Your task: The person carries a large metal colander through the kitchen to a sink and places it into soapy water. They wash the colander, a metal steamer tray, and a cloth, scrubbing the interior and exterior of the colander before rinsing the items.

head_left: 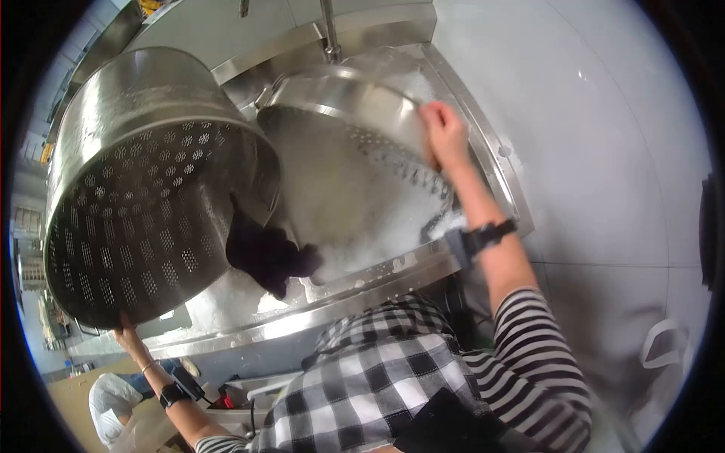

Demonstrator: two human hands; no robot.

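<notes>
**Stainless-steel vessels at the sink: hand positions and edges**

Steel surfaces fill most of the view. The left hand (130, 334) sits at the lower rim of a large perforated stainless-steel drum (143, 196). The drum is tipped on its side with its open mouth turned toward the camera. The fingers press up against the rim edge and hold it, though only their tips show.

The right hand (445, 134) is closed over the upper rim of a wide perforated stainless-steel bowl (355, 113), with thumb and fingers clamped on the edge. This bowl stands tilted inside the stainless-steel sink (498, 170), and its lower part sits in white foam (393, 234).

Edges:
- The drum wall and the bowl rim lie just beside each other near the top centre. Whether they touch cannot be told.
- A dark cloth (268, 253) hangs at the drum's rim, between the two vessels and over the foam.
- The sink's front lip runs diagonally below both vessels, close to the person's black-and-white checked apron (377, 370).
- A metal faucet pipe (329, 30) rises just beyond the bowl's far rim.

Open room: a pale tiled surface (604, 151) spreads wide beyond the sink's right-hand edge, beside the right forearm. A black wrist band (483, 238) sits on that forearm, near the sink's corner.
</notes>
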